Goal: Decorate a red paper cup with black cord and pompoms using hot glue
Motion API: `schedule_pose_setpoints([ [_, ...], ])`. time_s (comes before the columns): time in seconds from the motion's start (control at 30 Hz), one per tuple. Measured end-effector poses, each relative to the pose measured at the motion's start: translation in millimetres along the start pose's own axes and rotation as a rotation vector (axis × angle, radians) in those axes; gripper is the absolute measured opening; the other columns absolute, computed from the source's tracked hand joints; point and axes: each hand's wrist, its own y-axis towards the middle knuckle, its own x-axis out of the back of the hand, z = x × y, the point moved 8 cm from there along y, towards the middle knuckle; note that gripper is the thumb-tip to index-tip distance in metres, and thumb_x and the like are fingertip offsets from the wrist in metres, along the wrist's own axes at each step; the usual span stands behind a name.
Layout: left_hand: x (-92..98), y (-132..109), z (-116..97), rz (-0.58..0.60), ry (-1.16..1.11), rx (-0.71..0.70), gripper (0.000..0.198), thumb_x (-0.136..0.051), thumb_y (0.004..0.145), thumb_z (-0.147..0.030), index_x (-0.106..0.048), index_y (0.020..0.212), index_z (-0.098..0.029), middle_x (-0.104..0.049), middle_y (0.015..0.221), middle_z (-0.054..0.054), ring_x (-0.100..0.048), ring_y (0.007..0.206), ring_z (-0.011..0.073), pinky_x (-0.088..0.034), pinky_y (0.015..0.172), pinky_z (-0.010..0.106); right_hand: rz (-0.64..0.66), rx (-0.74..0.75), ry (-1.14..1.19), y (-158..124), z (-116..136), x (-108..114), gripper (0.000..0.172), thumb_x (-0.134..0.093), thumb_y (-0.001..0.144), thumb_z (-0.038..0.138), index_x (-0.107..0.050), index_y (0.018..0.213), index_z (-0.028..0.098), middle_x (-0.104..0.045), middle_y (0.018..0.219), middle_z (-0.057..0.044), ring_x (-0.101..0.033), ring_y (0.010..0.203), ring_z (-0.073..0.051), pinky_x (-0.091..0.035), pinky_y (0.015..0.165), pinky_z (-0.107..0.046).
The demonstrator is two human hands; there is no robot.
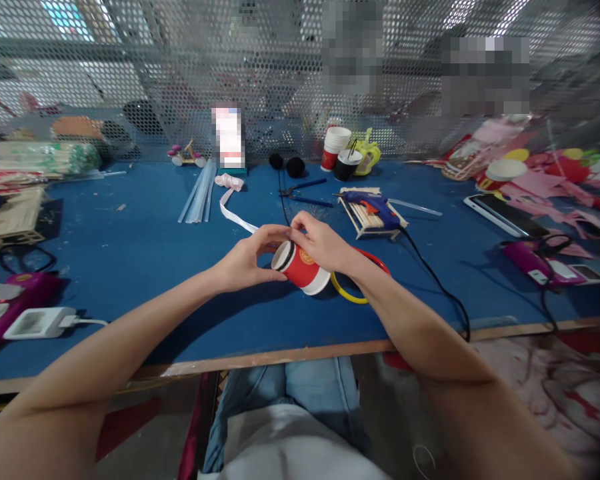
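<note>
A red and white paper cup (307,270) lies tilted between my two hands, just above the blue table. My left hand (253,260) grips its left end, thumb below and fingers over the top. Around that end runs a black band (283,257). My right hand (320,240) is closed over the cup's upper side, its fingertips meeting those of my left hand; what they pinch there is hidden. A thin black cord (283,197) leads from two black pompoms (295,167) towards the fingertips. Behind my left hand, a white ribbon (235,217) trails from a pale roll.
Red and yellow rings (347,291) lie under my right wrist. A blue glue gun (373,207) rests on a stick rack, its cable running to the table edge. Pliers (305,193), glue sticks (199,193), stacked cups (336,143) and a phone (505,215) lie around.
</note>
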Motion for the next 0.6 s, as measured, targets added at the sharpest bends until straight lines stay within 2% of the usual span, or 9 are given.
schedule_pose_setpoints([
  [0.2, 0.0, 0, 1, 0.012, 0.060, 0.008, 0.066, -0.074, 0.068, -0.021, -0.041, 0.125, -0.024, -0.051, 0.129, 0.011, -0.051, 0.120, 0.0237, -0.042, 0.102, 0.044, -0.020, -0.012, 0.004, 0, -5, -3, 0.010, -0.040, 0.089, 0.028, -0.038, 0.081, 0.022, -0.051, 0.071, 0.001, -0.047, 0.066, -0.013, -0.034, 0.064, -0.028],
  [0.43, 3.6, -1, -8, 0.026, 0.333, 0.025, 0.061, -0.069, 0.073, -0.025, -0.041, 0.127, -0.023, -0.052, 0.130, 0.011, -0.052, 0.120, 0.0252, -0.044, 0.099, 0.044, -0.080, -0.044, -0.013, -1, -5, -3, 0.013, -0.039, 0.089, 0.031, -0.035, 0.080, 0.022, -0.048, 0.068, 0.003, -0.046, 0.062, -0.013, -0.034, 0.061, -0.027],
  [0.6, 9.4, -1, -9, -0.026, 0.509, 0.024, 0.058, -0.067, 0.074, -0.021, -0.042, 0.126, -0.021, -0.054, 0.127, 0.012, -0.054, 0.115, 0.0244, -0.045, 0.097, 0.043, -0.183, -0.050, -0.022, -2, -3, 2, 0.017, -0.040, 0.089, 0.037, -0.036, 0.082, 0.022, -0.046, 0.065, 0.004, -0.042, 0.056, -0.011, -0.033, 0.059, -0.026],
])
